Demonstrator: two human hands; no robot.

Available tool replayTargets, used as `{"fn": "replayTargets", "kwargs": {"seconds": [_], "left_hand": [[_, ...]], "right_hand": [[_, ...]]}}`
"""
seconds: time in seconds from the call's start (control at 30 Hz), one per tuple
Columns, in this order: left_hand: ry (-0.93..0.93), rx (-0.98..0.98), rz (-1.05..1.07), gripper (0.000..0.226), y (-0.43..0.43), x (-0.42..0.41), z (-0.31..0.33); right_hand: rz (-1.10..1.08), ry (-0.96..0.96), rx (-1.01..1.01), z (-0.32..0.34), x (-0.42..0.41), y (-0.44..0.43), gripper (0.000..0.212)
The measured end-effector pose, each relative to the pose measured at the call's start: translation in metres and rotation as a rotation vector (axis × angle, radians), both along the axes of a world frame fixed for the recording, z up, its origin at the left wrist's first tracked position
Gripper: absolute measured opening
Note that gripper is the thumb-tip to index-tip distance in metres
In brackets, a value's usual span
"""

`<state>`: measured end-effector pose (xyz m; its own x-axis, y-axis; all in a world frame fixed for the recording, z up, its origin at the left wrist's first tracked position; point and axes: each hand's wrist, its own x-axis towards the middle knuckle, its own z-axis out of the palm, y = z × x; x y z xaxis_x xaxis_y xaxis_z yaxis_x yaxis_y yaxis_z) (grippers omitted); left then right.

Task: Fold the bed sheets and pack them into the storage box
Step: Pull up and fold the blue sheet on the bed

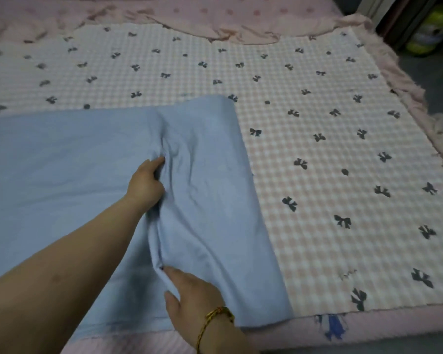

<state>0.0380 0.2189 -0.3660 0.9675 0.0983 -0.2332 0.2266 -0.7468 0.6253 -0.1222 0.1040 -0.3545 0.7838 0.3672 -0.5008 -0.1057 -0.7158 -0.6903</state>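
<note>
A plain light blue bed sheet lies spread across the left half of the bed, its right part doubled over into a long flap. My left hand reaches out over it and grips the raised edge of that flap near the middle. Nearer to me, my right hand, with a gold bracelet on the wrist, holds the same edge with its fingers tucked into the cloth. No storage box is in view.
Under the sheet lies a pink-and-white checked cover with dark bows, taking up the right side of the bed. A crumpled pink dotted sheet lies at the far side. The bed's fringed edge and dark floor are at right.
</note>
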Motion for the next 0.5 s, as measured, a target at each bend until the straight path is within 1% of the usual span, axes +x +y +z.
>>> {"fn": "replayTargets", "kwargs": {"seconds": [0.07, 0.1, 0.17, 0.2, 0.23, 0.3, 0.33, 0.37, 0.4, 0.43, 0.5], "left_hand": [[0.073, -0.095, 0.034, 0.061, 0.038, 0.003, -0.014], [0.11, -0.198, 0.095, 0.06, 0.046, 0.004, -0.019], [0.202, -0.434, 0.285, 0.057, 0.062, 0.011, -0.029], [0.236, -0.497, 0.347, 0.054, 0.065, 0.017, -0.032], [0.272, -0.53, 0.367, 0.051, 0.066, 0.023, -0.034], [0.315, -0.58, 0.38, 0.05, 0.067, 0.039, -0.037], [0.316, -0.604, 0.394, 0.047, 0.066, 0.049, -0.038], [0.315, -0.643, 0.408, 0.042, 0.063, 0.059, -0.04], [0.323, -0.703, 0.421, 0.041, 0.062, 0.071, -0.042], [0.327, -0.752, 0.431, 0.044, 0.059, 0.081, -0.041], [0.318, -0.765, 0.421, 0.046, 0.051, 0.099, -0.044]], "right_hand": [[0.045, 0.116, -0.041, -0.012, 0.001, 0.04, 0.05], [0.088, 0.166, -0.07, -0.019, -0.001, 0.047, 0.053], [0.144, 0.129, -0.109, -0.036, -0.003, 0.066, 0.052], [0.095, -0.01, -0.101, -0.044, -0.005, 0.07, 0.049], [-0.011, -0.181, -0.102, -0.051, -0.004, 0.071, 0.048], [-0.206, -0.58, -0.183, -0.067, 0.0, 0.065, 0.034], [-0.273, -0.701, -0.22, -0.072, 0.005, 0.058, 0.029], [-0.347, -0.766, -0.283, -0.076, 0.011, 0.049, 0.027], [-0.425, -0.789, -0.374, -0.083, 0.018, 0.04, 0.029], [-0.463, -0.779, -0.466, -0.088, 0.021, 0.029, 0.036], [-0.441, -0.724, -0.584, -0.097, 0.028, 0.018, 0.049]]}}
